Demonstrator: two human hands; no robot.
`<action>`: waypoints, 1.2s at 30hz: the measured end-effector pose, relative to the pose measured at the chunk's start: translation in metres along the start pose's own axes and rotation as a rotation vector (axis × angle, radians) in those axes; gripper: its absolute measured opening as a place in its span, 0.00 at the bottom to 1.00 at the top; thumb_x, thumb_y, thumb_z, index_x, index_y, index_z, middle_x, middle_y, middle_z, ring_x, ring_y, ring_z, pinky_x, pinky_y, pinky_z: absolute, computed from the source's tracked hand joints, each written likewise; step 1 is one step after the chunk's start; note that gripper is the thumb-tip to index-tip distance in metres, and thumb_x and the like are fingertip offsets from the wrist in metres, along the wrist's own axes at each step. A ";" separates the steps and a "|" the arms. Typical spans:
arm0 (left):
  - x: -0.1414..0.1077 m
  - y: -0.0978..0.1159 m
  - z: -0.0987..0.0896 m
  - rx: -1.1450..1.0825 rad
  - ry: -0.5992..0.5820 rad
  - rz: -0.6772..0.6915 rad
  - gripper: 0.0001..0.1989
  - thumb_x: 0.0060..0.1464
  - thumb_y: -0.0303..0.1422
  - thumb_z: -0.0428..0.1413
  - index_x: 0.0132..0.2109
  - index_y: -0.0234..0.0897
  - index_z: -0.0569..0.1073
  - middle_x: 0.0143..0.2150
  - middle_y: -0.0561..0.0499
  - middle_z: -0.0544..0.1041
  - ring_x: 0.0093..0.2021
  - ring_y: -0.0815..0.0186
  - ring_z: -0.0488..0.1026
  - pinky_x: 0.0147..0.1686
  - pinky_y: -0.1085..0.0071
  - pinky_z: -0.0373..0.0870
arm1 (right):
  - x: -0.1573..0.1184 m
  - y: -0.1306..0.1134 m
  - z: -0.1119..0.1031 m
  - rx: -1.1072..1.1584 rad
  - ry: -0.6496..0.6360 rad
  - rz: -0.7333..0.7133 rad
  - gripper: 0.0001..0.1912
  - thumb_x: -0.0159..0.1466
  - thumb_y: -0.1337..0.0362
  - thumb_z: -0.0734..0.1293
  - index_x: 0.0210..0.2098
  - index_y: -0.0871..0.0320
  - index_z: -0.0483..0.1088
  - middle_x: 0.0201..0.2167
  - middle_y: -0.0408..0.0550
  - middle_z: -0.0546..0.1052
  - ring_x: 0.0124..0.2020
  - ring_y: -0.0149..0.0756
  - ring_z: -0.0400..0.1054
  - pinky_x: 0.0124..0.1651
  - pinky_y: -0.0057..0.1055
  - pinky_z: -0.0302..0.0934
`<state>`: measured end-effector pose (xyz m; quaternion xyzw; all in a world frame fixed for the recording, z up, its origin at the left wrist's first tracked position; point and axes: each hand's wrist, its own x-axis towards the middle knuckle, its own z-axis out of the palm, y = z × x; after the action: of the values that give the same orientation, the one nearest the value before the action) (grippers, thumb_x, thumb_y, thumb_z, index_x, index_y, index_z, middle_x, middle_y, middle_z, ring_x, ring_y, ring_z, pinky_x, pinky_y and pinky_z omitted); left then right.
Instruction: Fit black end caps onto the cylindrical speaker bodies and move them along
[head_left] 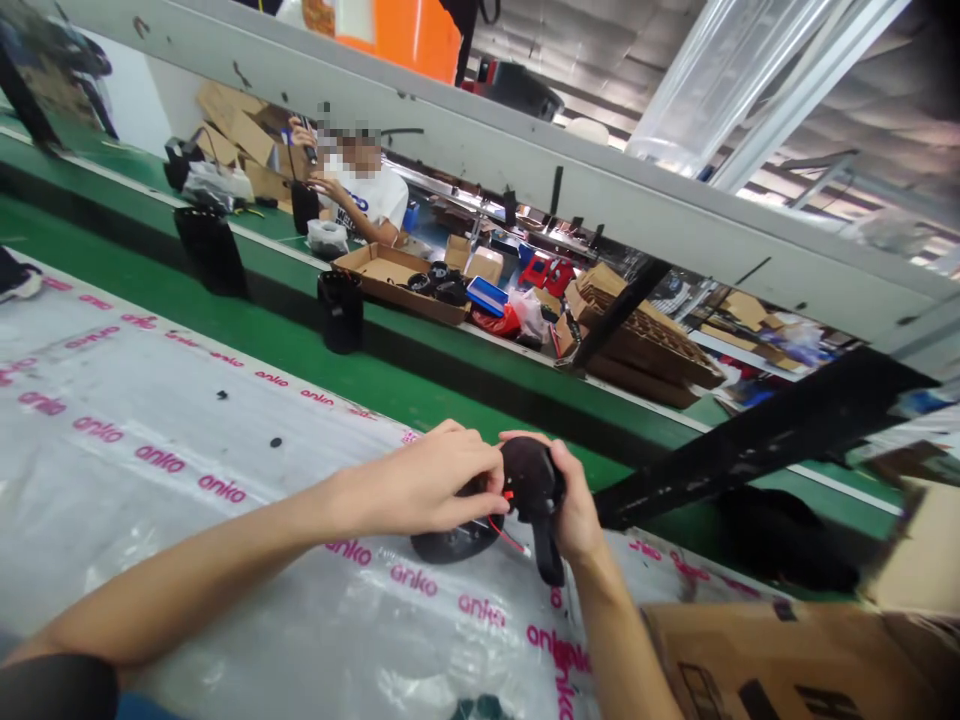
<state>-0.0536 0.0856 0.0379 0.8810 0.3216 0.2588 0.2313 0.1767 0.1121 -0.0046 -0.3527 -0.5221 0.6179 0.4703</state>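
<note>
My right hand point(579, 505) is wrapped around a black rounded plastic housing point(527, 475) with a narrow arm pointing down. At the housing's left side my left hand point(442, 482) pinches a thin red wire point(504, 532), which trails down to a small pale end. A small red-orange piece point(509, 495) shows by the left fingertips; what it is I cannot make out. Beneath the left hand, partly covered by it, a black round part point(457, 543) lies on the plastic-covered bench.
Clear sheeting printed with pink lettering covers the bench point(150, 540). Beyond runs a green conveyor point(281, 335) with black cylinders point(340, 312) on it. A cardboard box point(787, 660) stands at right, below a slanting black post point(765, 440). A co-worker point(367, 205) sits across.
</note>
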 end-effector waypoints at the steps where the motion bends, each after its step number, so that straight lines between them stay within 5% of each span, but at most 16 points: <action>1: -0.001 0.001 0.003 0.037 0.018 -0.003 0.11 0.73 0.38 0.56 0.40 0.39 0.73 0.38 0.53 0.79 0.43 0.61 0.75 0.52 0.63 0.63 | 0.001 0.006 0.002 0.014 -0.008 0.025 0.28 0.72 0.40 0.62 0.50 0.55 0.81 0.45 0.50 0.86 0.37 0.43 0.81 0.39 0.36 0.77; 5: -0.002 -0.001 0.021 0.179 0.131 -0.014 0.10 0.75 0.36 0.52 0.41 0.38 0.71 0.39 0.50 0.80 0.41 0.59 0.77 0.51 0.59 0.65 | 0.003 0.020 -0.002 0.146 -0.062 0.098 0.27 0.70 0.41 0.65 0.52 0.54 0.82 0.50 0.51 0.86 0.47 0.49 0.82 0.51 0.43 0.77; 9: -0.001 -0.005 0.034 0.085 0.228 -0.033 0.05 0.71 0.33 0.57 0.44 0.39 0.71 0.41 0.50 0.82 0.42 0.59 0.79 0.48 0.62 0.68 | 0.001 0.022 -0.008 0.220 -0.041 0.069 0.28 0.68 0.42 0.65 0.56 0.54 0.81 0.51 0.52 0.86 0.52 0.52 0.81 0.58 0.46 0.75; 13: -0.004 -0.004 0.026 0.075 0.153 0.095 0.08 0.72 0.39 0.57 0.45 0.39 0.74 0.42 0.50 0.82 0.44 0.59 0.79 0.48 0.63 0.68 | 0.003 0.032 -0.005 0.262 0.032 0.083 0.31 0.68 0.40 0.62 0.50 0.58 0.83 0.44 0.56 0.87 0.51 0.55 0.82 0.56 0.48 0.76; 16: -0.005 0.001 0.024 0.083 0.088 0.146 0.21 0.62 0.50 0.66 0.48 0.38 0.74 0.45 0.47 0.82 0.47 0.55 0.79 0.51 0.60 0.67 | 0.007 0.037 -0.001 0.259 0.057 0.069 0.34 0.68 0.38 0.61 0.51 0.59 0.83 0.42 0.56 0.87 0.50 0.55 0.82 0.54 0.47 0.76; 18: -0.004 0.003 0.028 0.083 0.107 0.114 0.23 0.57 0.49 0.70 0.48 0.38 0.73 0.45 0.47 0.82 0.47 0.55 0.78 0.51 0.58 0.67 | 0.008 0.036 0.003 0.253 0.063 0.062 0.35 0.67 0.37 0.61 0.52 0.59 0.82 0.42 0.56 0.87 0.50 0.55 0.81 0.53 0.46 0.77; 23: 0.001 0.000 0.040 -0.121 0.279 -0.071 0.07 0.65 0.34 0.62 0.40 0.41 0.71 0.38 0.54 0.80 0.41 0.62 0.77 0.49 0.63 0.68 | -0.005 0.022 0.010 0.213 0.089 -0.019 0.28 0.68 0.42 0.64 0.51 0.56 0.82 0.46 0.53 0.87 0.50 0.54 0.81 0.57 0.47 0.75; 27: 0.005 -0.005 0.037 -0.372 0.262 -0.199 0.08 0.66 0.37 0.61 0.44 0.42 0.70 0.42 0.54 0.81 0.41 0.64 0.79 0.45 0.67 0.72 | -0.014 0.014 0.008 0.162 0.088 -0.119 0.26 0.67 0.44 0.66 0.56 0.52 0.79 0.53 0.52 0.84 0.50 0.52 0.81 0.56 0.47 0.75; 36: 0.007 -0.005 0.038 -0.422 0.287 -0.207 0.05 0.66 0.36 0.61 0.43 0.41 0.73 0.43 0.54 0.82 0.43 0.64 0.80 0.47 0.67 0.73 | -0.025 0.003 -0.004 -0.229 -0.002 -0.376 0.26 0.67 0.46 0.72 0.61 0.48 0.77 0.60 0.52 0.79 0.60 0.53 0.74 0.66 0.46 0.66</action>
<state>-0.0282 0.0846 0.0087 0.7299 0.3786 0.4174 0.3869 0.1874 0.0892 -0.0098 -0.2997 -0.6459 0.4564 0.5335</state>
